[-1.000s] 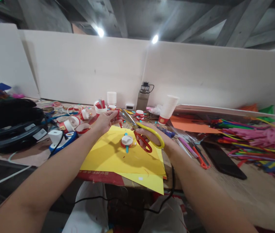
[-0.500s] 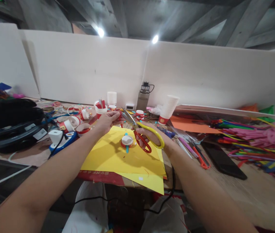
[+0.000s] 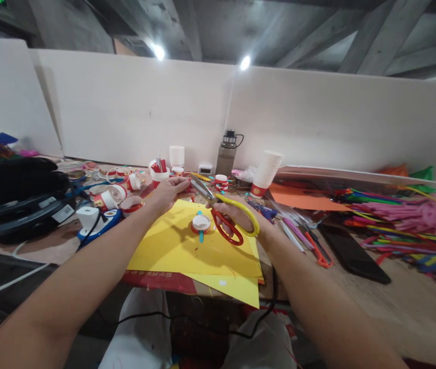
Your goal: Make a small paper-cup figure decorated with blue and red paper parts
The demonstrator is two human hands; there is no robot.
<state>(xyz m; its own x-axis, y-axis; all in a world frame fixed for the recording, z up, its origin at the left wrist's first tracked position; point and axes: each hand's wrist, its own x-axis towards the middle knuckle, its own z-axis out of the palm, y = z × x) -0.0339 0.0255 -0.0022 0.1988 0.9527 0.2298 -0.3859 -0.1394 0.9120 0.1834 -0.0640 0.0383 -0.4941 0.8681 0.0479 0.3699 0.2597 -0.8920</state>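
My right hand (image 3: 235,215) grips scissors (image 3: 236,201) with one yellow and one red handle. Their blades point up and left, and the tips are beside the fingers of my left hand (image 3: 172,191). Those left fingers are pinched together; whatever is between them is too small to make out. Below both hands, yellow paper sheets (image 3: 164,251) lie on the table. On them sits a small white and red cup piece (image 3: 201,223) with teal strips sticking out at its top and bottom.
A water bottle (image 3: 226,154) and stacked paper cups (image 3: 267,174) stand at the back. Black headphones (image 3: 29,215) and cut cup rings (image 3: 131,204) are on the left. A phone (image 3: 354,253), a red cutter (image 3: 319,251) and pipe cleaners (image 3: 413,218) lie right.
The scissors' blades have come closer together, and the red handle has swung slightly down. My left hand has hardly moved.
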